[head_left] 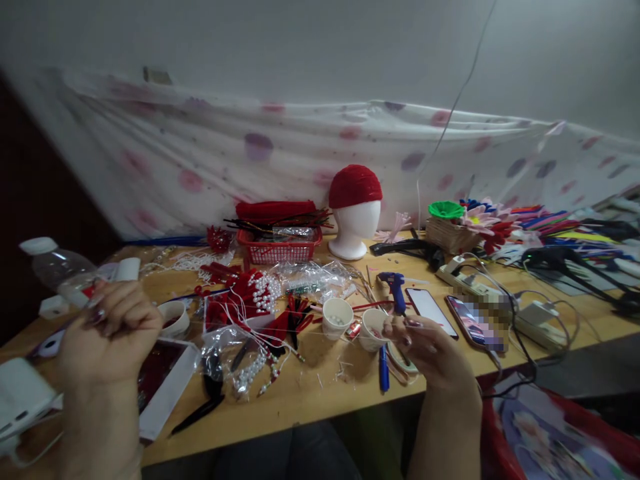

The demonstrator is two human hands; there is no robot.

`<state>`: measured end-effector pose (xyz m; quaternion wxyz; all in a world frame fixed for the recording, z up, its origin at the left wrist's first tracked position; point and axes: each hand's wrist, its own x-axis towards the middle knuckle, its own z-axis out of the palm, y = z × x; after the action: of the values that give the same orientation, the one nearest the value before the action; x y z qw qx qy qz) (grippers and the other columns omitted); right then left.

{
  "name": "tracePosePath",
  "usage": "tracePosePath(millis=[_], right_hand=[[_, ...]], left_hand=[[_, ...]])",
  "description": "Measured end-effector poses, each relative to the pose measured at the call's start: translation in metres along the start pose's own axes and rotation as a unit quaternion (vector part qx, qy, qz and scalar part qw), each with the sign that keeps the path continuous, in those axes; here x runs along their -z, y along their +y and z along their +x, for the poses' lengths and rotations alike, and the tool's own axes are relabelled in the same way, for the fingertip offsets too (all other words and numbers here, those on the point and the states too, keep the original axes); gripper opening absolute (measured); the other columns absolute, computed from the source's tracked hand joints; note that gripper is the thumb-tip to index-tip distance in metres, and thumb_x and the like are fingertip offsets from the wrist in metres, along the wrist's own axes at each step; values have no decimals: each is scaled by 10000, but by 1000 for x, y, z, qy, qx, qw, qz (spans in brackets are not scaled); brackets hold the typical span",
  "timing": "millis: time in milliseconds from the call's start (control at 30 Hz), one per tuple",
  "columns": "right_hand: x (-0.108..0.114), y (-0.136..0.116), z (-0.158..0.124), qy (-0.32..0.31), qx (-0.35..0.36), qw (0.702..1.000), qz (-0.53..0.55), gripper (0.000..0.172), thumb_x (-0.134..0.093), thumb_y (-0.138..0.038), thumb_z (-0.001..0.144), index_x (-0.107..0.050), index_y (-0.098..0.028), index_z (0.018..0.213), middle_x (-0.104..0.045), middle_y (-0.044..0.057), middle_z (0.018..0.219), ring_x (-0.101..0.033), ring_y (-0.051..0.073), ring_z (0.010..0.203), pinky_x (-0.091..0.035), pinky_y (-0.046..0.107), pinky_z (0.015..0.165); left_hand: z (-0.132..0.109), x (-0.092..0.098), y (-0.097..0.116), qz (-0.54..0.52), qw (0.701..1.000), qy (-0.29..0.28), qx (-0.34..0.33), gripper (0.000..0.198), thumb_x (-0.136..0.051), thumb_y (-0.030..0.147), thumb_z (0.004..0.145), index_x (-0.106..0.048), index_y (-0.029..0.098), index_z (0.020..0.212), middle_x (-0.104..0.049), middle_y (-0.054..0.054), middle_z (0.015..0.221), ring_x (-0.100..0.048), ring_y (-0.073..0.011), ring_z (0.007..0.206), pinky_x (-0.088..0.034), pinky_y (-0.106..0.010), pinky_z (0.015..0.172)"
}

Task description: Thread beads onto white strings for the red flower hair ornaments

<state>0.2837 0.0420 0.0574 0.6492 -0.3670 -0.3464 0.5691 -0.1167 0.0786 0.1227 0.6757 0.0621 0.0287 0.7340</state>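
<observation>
My left hand [111, 328] is raised over the left end of the wooden table [310, 393], its back towards me. Its fingers, with dark painted nails, are curled together in a pinch, and what they hold is too small to make out. My right hand [424, 348] hovers at the table's front edge beside two paper cups [337, 317] and a blue glue gun [396, 291]. Its fingertips are also pinched together on something I cannot name. A blue pen [383, 371] lies just left of that hand. Strings of white pearl beads [263, 293] and red pieces lie between my hands.
A foam head with a red cap [354, 212] and a red basket [280, 251] stand at the back. A plastic bottle [56, 268] is at far left. Two phones [431, 311], a power strip [471, 284] with cables and coloured flowers [480, 223] fill the right. Black scissors [211, 390] lie near the front.
</observation>
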Motion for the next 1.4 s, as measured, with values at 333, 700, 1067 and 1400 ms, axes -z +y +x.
tracePosePath(millis=[333,700,1067,1400], right_hand=[[1,9,-2,63,146,977,141,356,-817,-425,674,-561,-243,506,-709,46,879,-672,261,953,-513,497,907],[-26,-11,2,12,267,886,379,324,-649,100,667,-577,-157,849,-414,-117,616,-497,27,493,-478,115,513],[-18,-24,-1,50,307,869,384,298,-591,94,697,-577,-192,782,-364,-106,591,-445,46,460,-436,158,451],[-23,-22,-9,177,356,854,335,506,-348,132,936,-593,-205,648,-537,-30,644,-642,30,550,-597,214,484]], left_hand=[[9,15,-1,7,1000,18,-2,354,-316,-45,935,-279,223,708,-280,80,520,-285,-87,389,-280,-230,406],[24,28,-49,266,957,100,-60,535,-316,171,1052,-393,162,522,-331,66,378,-260,-31,278,-236,-188,342],[27,28,-55,236,967,88,-49,557,-291,209,1071,-440,164,536,-342,71,365,-288,-34,267,-276,-179,352],[26,25,-60,169,981,80,-53,539,-281,259,1083,-439,175,575,-361,92,365,-277,-32,274,-475,-168,490]])
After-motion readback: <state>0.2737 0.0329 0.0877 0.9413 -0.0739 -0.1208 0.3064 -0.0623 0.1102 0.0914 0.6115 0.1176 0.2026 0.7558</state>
